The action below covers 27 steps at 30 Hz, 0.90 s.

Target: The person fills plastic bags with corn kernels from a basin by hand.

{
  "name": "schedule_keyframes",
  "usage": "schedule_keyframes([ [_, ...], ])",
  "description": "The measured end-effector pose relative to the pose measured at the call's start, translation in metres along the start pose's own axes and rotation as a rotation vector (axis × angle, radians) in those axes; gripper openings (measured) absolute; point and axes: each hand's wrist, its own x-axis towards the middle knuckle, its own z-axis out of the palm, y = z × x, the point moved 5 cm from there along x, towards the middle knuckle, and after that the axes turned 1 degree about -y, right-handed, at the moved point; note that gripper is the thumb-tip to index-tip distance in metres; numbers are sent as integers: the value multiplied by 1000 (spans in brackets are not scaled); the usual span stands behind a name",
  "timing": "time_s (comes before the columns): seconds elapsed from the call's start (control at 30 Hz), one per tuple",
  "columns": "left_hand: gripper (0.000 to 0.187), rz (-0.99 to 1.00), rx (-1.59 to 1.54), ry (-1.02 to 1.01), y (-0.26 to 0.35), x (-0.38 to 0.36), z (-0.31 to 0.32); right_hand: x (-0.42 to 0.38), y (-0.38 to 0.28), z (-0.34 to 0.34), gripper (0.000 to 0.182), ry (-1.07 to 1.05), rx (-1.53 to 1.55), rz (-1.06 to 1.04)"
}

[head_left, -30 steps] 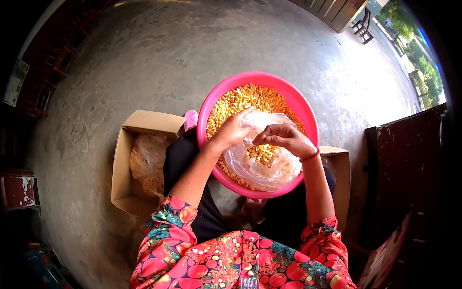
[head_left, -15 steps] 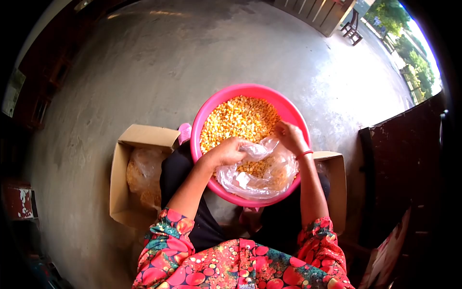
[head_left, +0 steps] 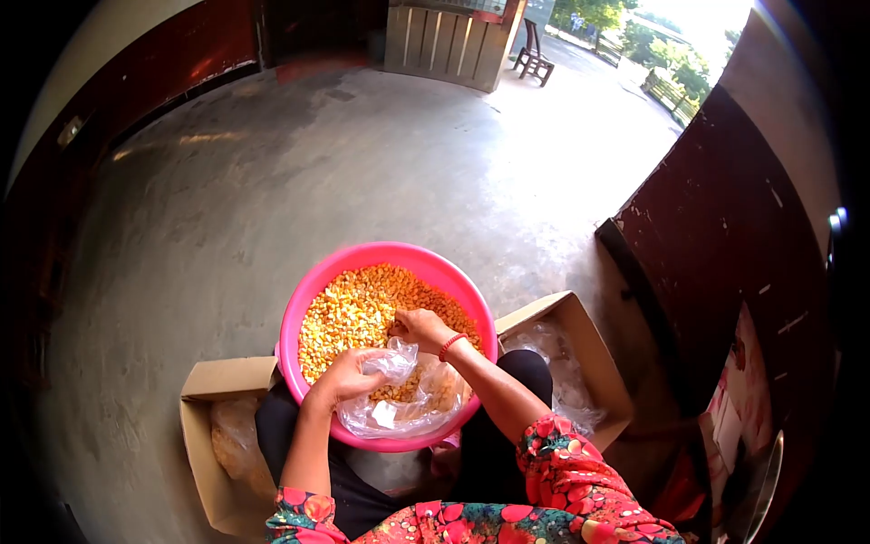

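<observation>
A pink basin [head_left: 294,349] full of yellow corn kernels [head_left: 349,304] rests between my knees. Inside its near side lies a clear plastic bag [head_left: 412,417] with kernels in it and a small white piece showing. My left hand [head_left: 349,376] is closed on the bag's gathered edge at the basin's left front. My right hand [head_left: 421,328], with a red band at the wrist, reaches into the kernels near the middle, just above the bag. Its fingers are bent down and their tips are partly hidden, so what they hold is not visible.
A cardboard box [head_left: 195,444] holding a filled plastic bag [head_left: 240,440] stands on the left. Another cardboard box [head_left: 598,385] with clear plastic bags [head_left: 557,363] is on the right. A wooden chair [head_left: 535,59] stands far off by the doorway.
The view has turned, so basin and boxes appear lower and further left. My right hand has moved from the basin's right side onto the kernels near the middle. My left hand still grips the bag.
</observation>
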Motion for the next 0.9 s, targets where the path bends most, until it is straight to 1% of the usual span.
schedule_keyframes([
  [0.03, 44, -40, 9, -34, 2, -2, 0, 0, 0, 1, 31, 16, 8, -12],
  [0.13, 47, -31, 80, -49, 16, -5, 0, 2, 5, 4, 27, 48, 31, -24],
  [0.17, 50, -16, 101, -51, 18, -5, 0, 2, 6, 4, 26, 81, 94, -41],
  [0.23, 49, 14, 111, -52, 23, -5, 1, 4, 7, 4, 24, 148, 226, -54],
  [0.27, 48, 43, 116, -45, 25, -6, 2, 4, 9, 4, 24, 153, 229, -52],
  [0.3, 48, 42, 119, -48, 24, -6, 3, 3, 9, 3, 24, 93, 463, 12],
  [0.33, 44, 49, 139, -3, 22, -5, 2, 2, 7, 3, 25, 30, 697, 75],
  [0.37, 40, 54, 158, 42, 19, -4, 1, 1, 4, 2, 21, 28, 991, 139],
  [0.4, 40, 53, 159, 42, 13, -3, 1, 3, 10, 4, 14, -33, 1189, 205],
  [0.47, 30, 12, -20, 62, -4, -1, -1, -6, -8, -25, 12, 41, 1443, 251],
  [0.5, 24, 22, -62, 88, -2, -2, 0, -10, -10, -36, 14, 106, 1524, 284],
  [0.53, 24, 23, -62, 91, -3, -1, -1, -7, -1, -36, 16, 157, 1593, 235],
  [0.6, 22, -5, -43, 126, -4, -1, -2, -8, 2, -44, 16, 148, 1673, 165],
  [0.63, 22, -5, -42, 126, -2, -1, -2, -7, 3, -45, 17, 194, 1638, 113],
  [0.67, 22, -21, -20, 139, 3, -2, -3, -8, 3, -45, 17, 194, 1638, 112],
  [0.73, 22, -36, 3, 151, 3, -2, -4, -11, -7, -45, 16, 57, 1668, 67],
  [0.8, 23, -43, -79, 256, -8, 1, -8, -11, -17, -44, 13, -69, 1644, 60],
  [0.83, 23, -41, -79, 257, -9, 2, -8, -14, -24, -42, 12, -124, 1630, 80],
  [0.9, 22, 73, 78, 384, -3, 1, -15, -17, -38, -41, 12, -262, 1613, 83],
])
